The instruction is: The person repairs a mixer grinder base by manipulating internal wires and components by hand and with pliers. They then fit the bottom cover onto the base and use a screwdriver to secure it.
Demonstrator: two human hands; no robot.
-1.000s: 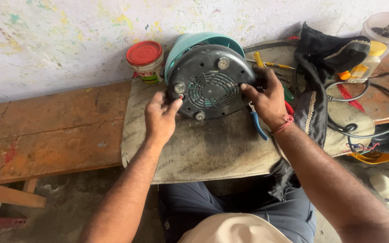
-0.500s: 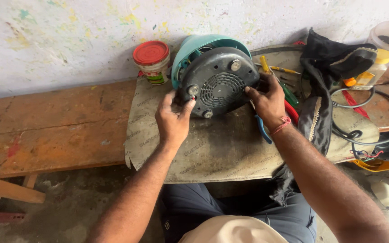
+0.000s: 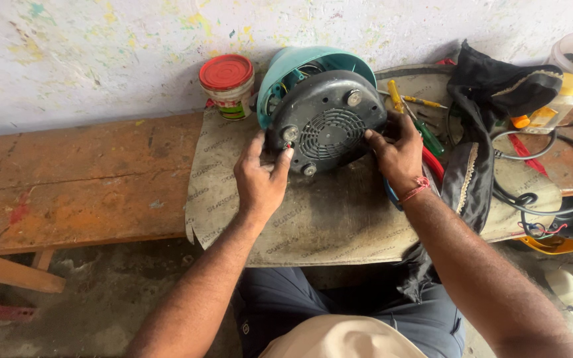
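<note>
Both hands have slid lower on the appliance since half a second ago, and it sits squarer to the camera. At nine o'clock lies bare wooden desk [image 3: 81, 192]. The left hand [image 3: 260, 179] pinches something small at the dark base plate [image 3: 329, 129] of the teal mixer body [image 3: 286, 66], which lies tipped on its side on a mat [image 3: 339, 219] at twelve o'clock. The right hand [image 3: 399, 149] curls around the plate's three o'clock edge. Judged risk: the rounded body could roll, and a small part could drop into the tools [image 3: 426, 132].
</note>
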